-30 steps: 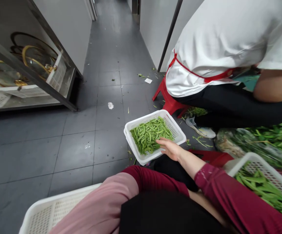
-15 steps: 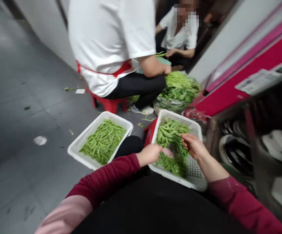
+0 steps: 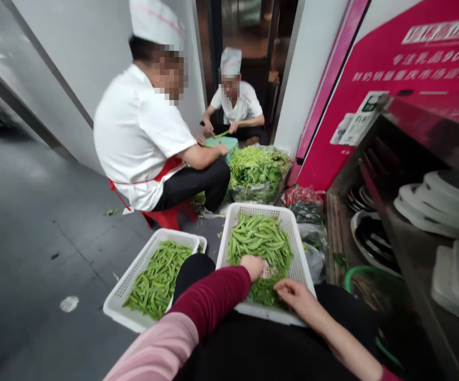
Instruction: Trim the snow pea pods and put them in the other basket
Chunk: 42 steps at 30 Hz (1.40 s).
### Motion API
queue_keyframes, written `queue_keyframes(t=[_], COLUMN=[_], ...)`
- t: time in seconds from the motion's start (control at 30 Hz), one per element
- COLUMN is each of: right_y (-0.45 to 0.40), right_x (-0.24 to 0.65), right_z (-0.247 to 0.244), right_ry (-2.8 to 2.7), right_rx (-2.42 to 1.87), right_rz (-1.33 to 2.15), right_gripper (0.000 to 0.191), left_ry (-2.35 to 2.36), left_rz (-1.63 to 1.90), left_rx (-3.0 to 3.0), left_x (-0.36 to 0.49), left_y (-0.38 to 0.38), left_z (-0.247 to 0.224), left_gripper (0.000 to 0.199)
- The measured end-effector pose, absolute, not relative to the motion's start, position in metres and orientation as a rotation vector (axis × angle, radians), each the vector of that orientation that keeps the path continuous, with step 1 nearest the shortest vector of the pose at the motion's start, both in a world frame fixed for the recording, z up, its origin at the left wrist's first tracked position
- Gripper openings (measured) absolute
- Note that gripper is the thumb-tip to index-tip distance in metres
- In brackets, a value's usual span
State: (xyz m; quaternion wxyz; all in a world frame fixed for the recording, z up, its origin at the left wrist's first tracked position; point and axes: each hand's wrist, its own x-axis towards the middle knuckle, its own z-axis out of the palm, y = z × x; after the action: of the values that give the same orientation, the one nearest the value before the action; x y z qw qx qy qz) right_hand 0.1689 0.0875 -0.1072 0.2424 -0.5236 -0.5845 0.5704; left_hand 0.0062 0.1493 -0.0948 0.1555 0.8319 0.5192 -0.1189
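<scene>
A white plastic basket (image 3: 304,264) stands before me, holding green snow peas (image 3: 259,238) in its far part and a heap of fine green trimmings (image 3: 267,293) in its near part. My left hand (image 3: 253,267) reaches into it at the edge of the pods, closed, its fingertips hidden. Over the right side of the trimmings is my right hand (image 3: 295,296), fingers curled in together; whatever they hold cannot be made out. On my left, a second white basket (image 3: 115,304) contains more snow peas (image 3: 155,280).
Two co-workers in white, one (image 3: 142,132) on a red stool (image 3: 169,218), handle green stalks behind the baskets. A large bag of leafy greens (image 3: 259,174) sits beside them. At right are a shelf with stacked plates (image 3: 438,203) and a green-rimmed container (image 3: 366,271).
The view has tilted up and shifted, so the baskets appear lower. My right hand has moved from the pods to the near trimmings. My left hand has moved farther into the basket.
</scene>
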Motion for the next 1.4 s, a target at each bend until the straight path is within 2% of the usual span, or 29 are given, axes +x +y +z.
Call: queue_keyframes(t=[0.13, 0.23, 0.37, 0.5, 0.63, 0.77, 0.97, 1.2, 1.3, 1.4], right_y=[0.093, 0.099, 0.098, 0.095, 0.094, 0.09, 0.086, 0.078, 0.077, 0.08], right_x=[0.168, 0.155, 0.138, 0.136, 0.14, 0.143, 0.147, 0.143, 0.144, 0.152], right_z=[-0.129, -0.131, -0.112, -0.091, -0.082, -0.078, -0.078, -0.07, -0.064, -0.056], right_ry=[-1.541, -1.434, -1.415, -1.598, -1.74, -1.873, -2.038, -1.84, -1.643, -1.316], right_rx=[-1.495, -1.538, -1.478, -1.336, -1.241, -1.182, -1.121, -1.123, -1.229, -1.297], right_rz=[1.432, 1.265, 1.274, 0.963, 0.827, 0.678, 0.624, 0.848, 0.922, 1.096], right_gripper=[0.021, 0.033, 0.027, 0.02, 0.013, 0.014, 0.017, 0.011, 0.011, 0.015], left_ry=[1.534, 1.612, 1.469, 1.375, 1.323, 1.281, 1.197, 1.052, 1.152, 1.359], left_rz=[-0.303, -0.087, 0.28, 0.497, 0.608, 0.649, 0.601, 0.558, 0.422, 0.253], left_rx=[2.504, 2.462, 2.307, 2.1, 1.82, 1.459, 1.31, 1.034, 0.958, 1.159], left_x=[0.003, -0.002, -0.008, -0.011, -0.013, -0.012, -0.015, -0.021, -0.02, -0.025], left_y=[0.141, 0.127, 0.108, 0.096, 0.09, 0.085, 0.084, 0.087, 0.087, 0.089], left_z=[-0.092, -0.093, -0.092, -0.079, -0.06, -0.051, -0.042, -0.041, -0.055, -0.069], left_gripper=[0.023, 0.022, 0.021, 0.021, 0.018, 0.017, 0.019, 0.016, 0.012, 0.012])
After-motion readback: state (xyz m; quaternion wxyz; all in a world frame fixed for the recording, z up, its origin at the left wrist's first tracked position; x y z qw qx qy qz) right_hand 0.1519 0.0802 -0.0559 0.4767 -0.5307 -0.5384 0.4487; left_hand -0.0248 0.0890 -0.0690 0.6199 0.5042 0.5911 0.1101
